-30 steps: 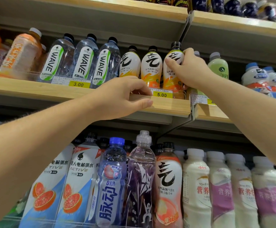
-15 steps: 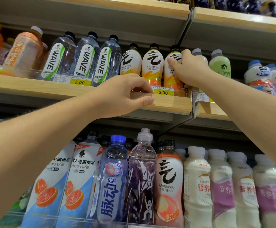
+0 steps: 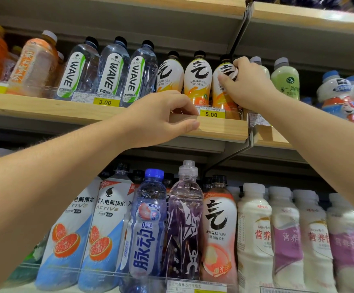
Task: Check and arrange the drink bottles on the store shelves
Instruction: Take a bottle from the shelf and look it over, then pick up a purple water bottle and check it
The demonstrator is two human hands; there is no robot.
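Three orange-and-white sparkling water bottles stand side by side on the middle wooden shelf [image 3: 220, 129]. My right hand [image 3: 248, 85] grips the rightmost orange bottle [image 3: 219, 93] around its upper body; the bottle stands upright at the shelf's right end. Its neighbours, the middle orange bottle [image 3: 197, 81] and the left orange bottle [image 3: 168, 76], stand untouched. My left hand [image 3: 161, 117] clasps the shelf's front lip, fingers over the top, thumb along the face beside the yellow 5.00 price tag [image 3: 211, 114].
Three clear WAVE water bottles [image 3: 110, 70] and an orange tea bottle [image 3: 34, 62] fill the shelf's left. Green bottles [image 3: 284, 79] and blue-capped bottles [image 3: 336, 92] stand to the right. The lower shelf holds a blue-capped bottle [image 3: 147, 225], a purple bottle [image 3: 184, 225] and white milk drinks [image 3: 254, 233].
My right hand has slid slightly down the rightmost orange bottle's neck onto its upper body. The left hand keeps its hold on the shelf edge. The view has tilted a little upward.
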